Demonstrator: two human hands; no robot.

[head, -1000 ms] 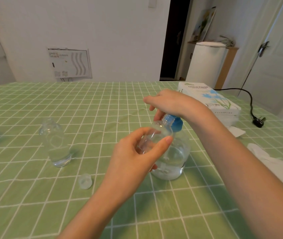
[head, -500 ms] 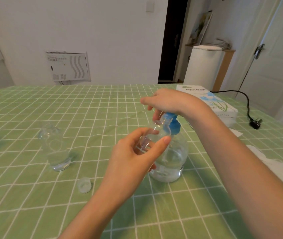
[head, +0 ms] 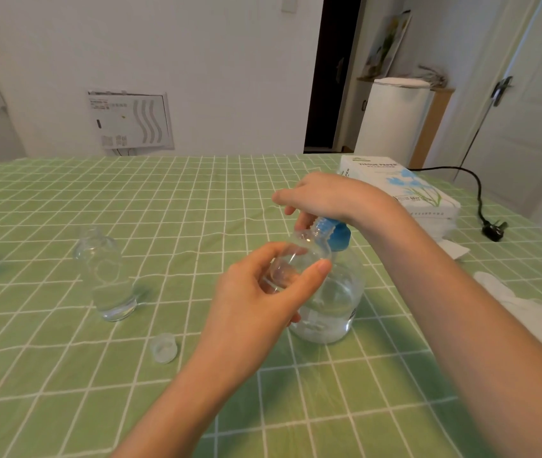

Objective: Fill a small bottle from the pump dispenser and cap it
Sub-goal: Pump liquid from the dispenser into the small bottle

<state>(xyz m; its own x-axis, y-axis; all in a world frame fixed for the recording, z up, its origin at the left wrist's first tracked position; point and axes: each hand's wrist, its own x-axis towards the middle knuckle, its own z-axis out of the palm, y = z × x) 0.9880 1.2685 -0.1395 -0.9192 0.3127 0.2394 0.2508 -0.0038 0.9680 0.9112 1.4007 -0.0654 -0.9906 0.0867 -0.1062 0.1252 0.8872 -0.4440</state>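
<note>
The green table (head: pixel 64 375) runs wide to the left of the left hand (head: pixel 256 292). A little cap (head: pixel 163 348) lies there near the wrist, and another bottle (head: pixel 107 276) stands farther off. The left hand pinches the small bottle (head: pixel 299 259), tipped toward the blue pump. The right hand (head: pixel 322 196) curls its fingers over the pump bottle (head: pixel 332 305).

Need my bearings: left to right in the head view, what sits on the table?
Clear bottle, loose cap, pump dispenser, tissue box, crumpled tissue. The small bottle in the left hand overlaps the dispenser, so it is left out.
</note>
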